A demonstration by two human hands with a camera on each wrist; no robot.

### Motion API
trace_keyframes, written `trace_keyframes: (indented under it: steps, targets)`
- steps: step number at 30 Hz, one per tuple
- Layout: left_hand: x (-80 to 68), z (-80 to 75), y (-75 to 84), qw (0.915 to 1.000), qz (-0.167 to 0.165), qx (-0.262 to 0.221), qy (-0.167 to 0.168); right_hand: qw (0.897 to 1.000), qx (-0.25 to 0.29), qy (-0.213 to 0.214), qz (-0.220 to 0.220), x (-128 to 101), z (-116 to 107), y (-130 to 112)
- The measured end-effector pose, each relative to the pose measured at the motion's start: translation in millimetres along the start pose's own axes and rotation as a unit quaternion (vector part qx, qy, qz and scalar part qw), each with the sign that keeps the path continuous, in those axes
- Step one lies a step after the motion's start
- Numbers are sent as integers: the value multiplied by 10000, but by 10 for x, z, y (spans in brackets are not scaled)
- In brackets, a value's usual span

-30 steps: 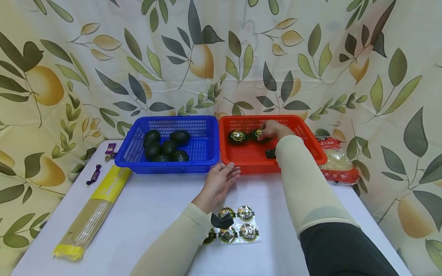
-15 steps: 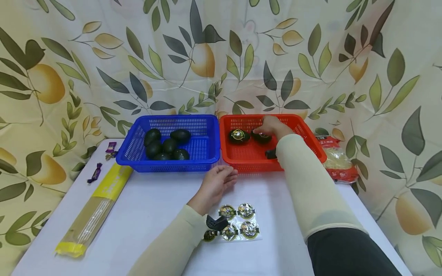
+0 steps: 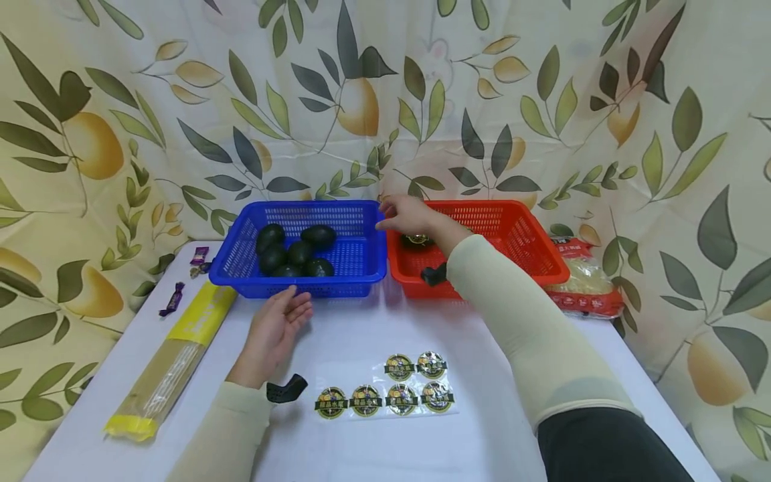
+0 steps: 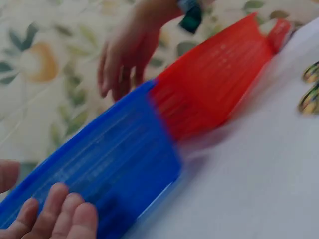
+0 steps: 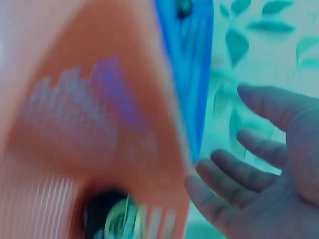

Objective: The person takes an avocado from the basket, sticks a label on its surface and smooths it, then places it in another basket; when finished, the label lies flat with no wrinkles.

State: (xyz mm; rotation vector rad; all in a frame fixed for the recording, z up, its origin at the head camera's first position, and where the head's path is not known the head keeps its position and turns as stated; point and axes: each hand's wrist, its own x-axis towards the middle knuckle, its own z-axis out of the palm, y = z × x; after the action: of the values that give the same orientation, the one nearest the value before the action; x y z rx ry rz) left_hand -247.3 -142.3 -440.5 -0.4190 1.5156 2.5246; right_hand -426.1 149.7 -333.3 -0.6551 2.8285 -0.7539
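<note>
A blue basket holds several dark avocados. Beside it on the right stands a red basket, where one avocado with a round label shows just behind my right wrist. My right hand hovers over the seam between the two baskets, fingers spread and holding nothing. The right wrist view, blurred, shows those spread fingers and the labelled avocado. My left hand lies on the table before the blue basket, fingers relaxed and empty. Its fingertips almost reach the blue wall.
A clear sheet of round labels lies on the white table near me. At the left are a long yellow packet and wrapped sweets. A red noodle packet sits right of the red basket. A leaf-print cloth hangs behind.
My right hand let go of an avocado in the red basket and swung left toward the blue one. My left hand slid left from the red basket's front to the blue basket's front.
</note>
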Motion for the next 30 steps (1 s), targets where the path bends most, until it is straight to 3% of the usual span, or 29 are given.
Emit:
trace_keyframes:
  steps: [3, 6, 12, 22, 30]
  targets:
    - [44, -256, 194, 9975, 6, -514, 494, 9983, 347, -378, -273, 104, 152, -231]
    - [89, -434, 352, 9897, 36, -1029, 992, 9956, 537, -597, -491, 231, 279, -418]
    - [139, -623, 522, 9771, 153, -1504, 1495, 9934, 552, -692, -723, 534, 510, -642]
    - [123, -699, 578, 9820, 382, -657, 1731, 9935, 743, -763, -399, 947, 757, -627]
    - [148, -645, 595, 9831, 296, -424, 1758, 9946, -281, -965, -267, 1216, 894, -622]
